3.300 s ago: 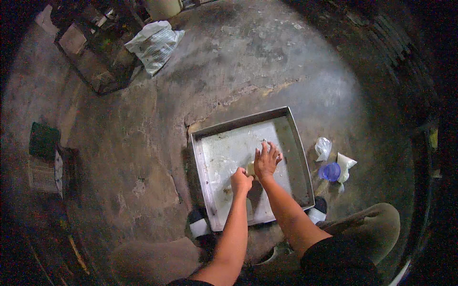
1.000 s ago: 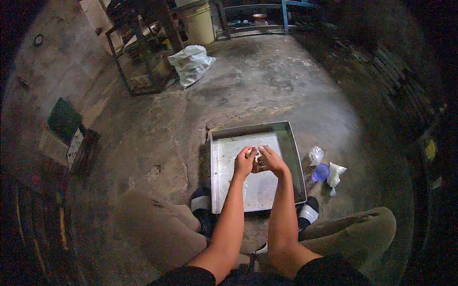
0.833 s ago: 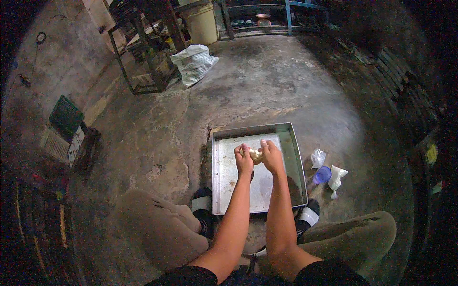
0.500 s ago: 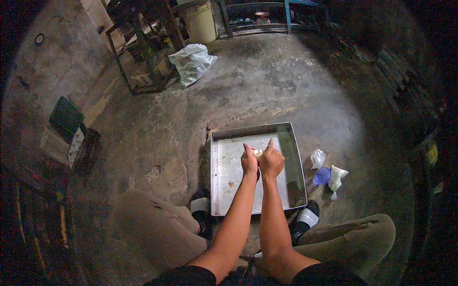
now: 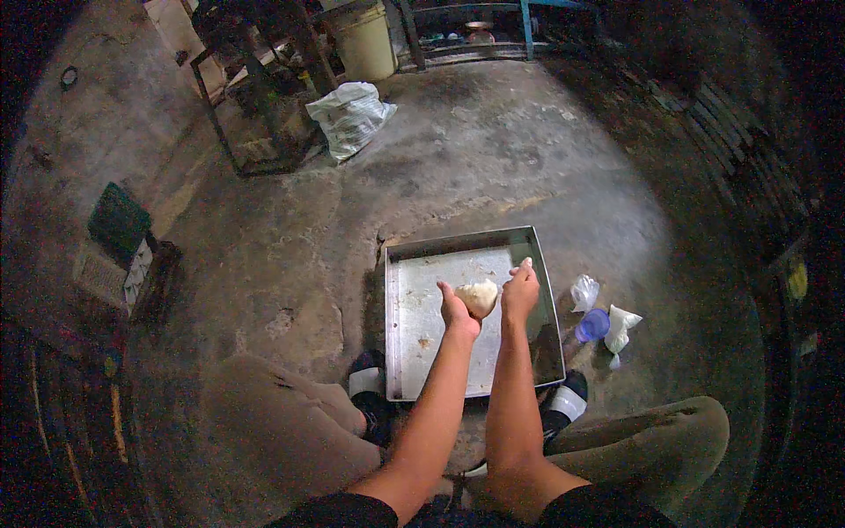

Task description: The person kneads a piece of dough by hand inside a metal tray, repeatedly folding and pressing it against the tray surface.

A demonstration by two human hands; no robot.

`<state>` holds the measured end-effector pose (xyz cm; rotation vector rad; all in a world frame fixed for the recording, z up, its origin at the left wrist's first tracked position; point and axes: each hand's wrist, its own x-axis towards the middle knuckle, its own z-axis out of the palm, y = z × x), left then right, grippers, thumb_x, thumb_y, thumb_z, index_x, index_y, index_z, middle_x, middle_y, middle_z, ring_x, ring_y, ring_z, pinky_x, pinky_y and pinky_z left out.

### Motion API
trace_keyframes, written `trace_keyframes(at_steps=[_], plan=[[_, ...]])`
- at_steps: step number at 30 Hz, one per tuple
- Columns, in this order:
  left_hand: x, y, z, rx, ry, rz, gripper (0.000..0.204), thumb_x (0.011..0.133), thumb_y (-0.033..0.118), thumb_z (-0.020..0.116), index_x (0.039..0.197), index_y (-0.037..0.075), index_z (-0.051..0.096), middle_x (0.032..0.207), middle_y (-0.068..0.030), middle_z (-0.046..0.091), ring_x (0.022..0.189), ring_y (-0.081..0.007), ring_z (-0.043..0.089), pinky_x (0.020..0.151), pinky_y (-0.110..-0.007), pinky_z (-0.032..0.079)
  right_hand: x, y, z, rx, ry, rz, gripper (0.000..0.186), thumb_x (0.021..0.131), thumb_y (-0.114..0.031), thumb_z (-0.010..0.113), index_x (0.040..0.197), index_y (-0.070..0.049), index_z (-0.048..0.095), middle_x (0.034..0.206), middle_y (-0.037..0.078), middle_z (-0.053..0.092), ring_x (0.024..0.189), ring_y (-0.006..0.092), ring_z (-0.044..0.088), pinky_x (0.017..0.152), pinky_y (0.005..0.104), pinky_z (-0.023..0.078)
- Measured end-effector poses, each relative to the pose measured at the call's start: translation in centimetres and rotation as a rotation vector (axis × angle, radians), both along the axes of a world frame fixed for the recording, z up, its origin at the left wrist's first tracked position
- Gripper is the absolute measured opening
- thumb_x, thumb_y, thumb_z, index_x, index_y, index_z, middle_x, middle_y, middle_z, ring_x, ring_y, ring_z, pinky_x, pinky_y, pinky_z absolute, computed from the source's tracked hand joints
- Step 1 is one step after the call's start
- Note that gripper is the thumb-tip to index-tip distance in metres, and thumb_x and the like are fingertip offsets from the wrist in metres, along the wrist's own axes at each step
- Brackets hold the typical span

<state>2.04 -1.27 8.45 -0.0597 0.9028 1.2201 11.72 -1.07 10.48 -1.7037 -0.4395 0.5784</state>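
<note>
A pale, rounded lump of dough (image 5: 478, 297) rests in my left hand (image 5: 458, 315), over the middle of a shallow square metal tray (image 5: 422, 352). The left thumb stands up beside the lump, and the other fingers are mostly hidden under it. Just to the right of the dough, apart from it, is my right hand (image 5: 519, 295) with its fingers curled in. A pale spot shows at its upper tip; whether that is dough or a fingertip is unclear. Small crumbs and smears dot the tray's bottom.
Right of the tray lie a clear plastic bag (image 5: 584, 293), a purple cup (image 5: 592, 326) and a tied bag of white powder (image 5: 621, 330). My feet flank the tray. Farther off are a white sack (image 5: 350, 121), a yellowish bucket (image 5: 368, 44) and a dark frame (image 5: 231, 132).
My hands were together around the lump; now they are apart. The right hand has moved to the right and slightly up, leaving the dough in full view in the left hand.
</note>
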Motion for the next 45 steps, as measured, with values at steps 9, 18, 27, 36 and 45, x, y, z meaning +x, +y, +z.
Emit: trace_keyframes(at_steps=[9, 18, 27, 36, 45], plan=[[0.5, 0.1, 0.6, 0.368, 0.112, -0.182, 0.046, 0.099, 0.041, 0.049, 0.124, 0.002, 0.052, 0.113, -0.0103, 0.060, 0.100, -0.0209, 0.062, 0.079, -0.029, 0.053, -1.1, -0.8, 4.0, 0.108, -0.510, 0.162, 0.034, 0.093, -0.034, 0.058, 0.084, -0.002, 0.066, 0.085, 0.015, 0.060, 0.088, 0.0354, 0.057, 0.078, 0.0432, 0.045], [0.4, -0.4, 1.9, 0.621, 0.453, -0.384, 0.051, 0.094, 0.028, 0.062, 0.137, 0.008, 0.042, 0.110, -0.0111, 0.066, 0.098, -0.0163, 0.062, 0.085, -0.033, 0.048, -1.3, -0.3, 3.0, 0.261, -0.418, 0.001, 0.053, 0.099, -0.046, 0.041, 0.089, -0.005, 0.072, 0.081, 0.010, 0.069, 0.078, 0.0261, 0.066, 0.072, 0.0357, 0.050], [-1.9, 0.1, 4.6, 0.509, 1.602, -0.557, 0.037, 0.087, 0.044, 0.063, 0.093, 0.009, 0.071, 0.080, -0.0139, 0.071, 0.075, -0.0303, 0.069, 0.066, -0.040, 0.053, -0.9, -1.3, -1.9, -0.070, -0.164, 0.037, 0.072, 0.097, -0.056, 0.038, 0.067, 0.001, 0.072, 0.058, 0.015, 0.065, 0.053, 0.0274, 0.064, 0.058, 0.0401, 0.051], [-3.8, 1.1, 6.5, 0.717, 1.075, -0.493, 0.047, 0.094, 0.047, 0.055, 0.110, 0.004, 0.065, 0.098, -0.0101, 0.070, 0.092, -0.0231, 0.067, 0.082, -0.034, 0.050, -0.2, -1.1, 3.0, -0.008, -0.383, 0.601, 0.052, 0.097, -0.046, 0.046, 0.082, -0.002, 0.069, 0.060, 0.020, 0.063, 0.058, 0.0355, 0.065, 0.058, 0.0453, 0.047], [-2.8, 1.4, 6.1, 0.496, 1.224, -0.252, 0.065, 0.092, 0.058, 0.052, 0.071, -0.001, 0.068, 0.060, -0.0097, 0.063, 0.056, -0.0187, 0.061, 0.056, -0.033, 0.048, -1.3, -0.3, 4.3, 0.286, 0.243, 0.782, 0.059, 0.099, -0.050, 0.042, 0.140, -0.009, 0.033, 0.134, 0.020, 0.045, 0.120, 0.0270, 0.050, 0.088, 0.0401, 0.048]])
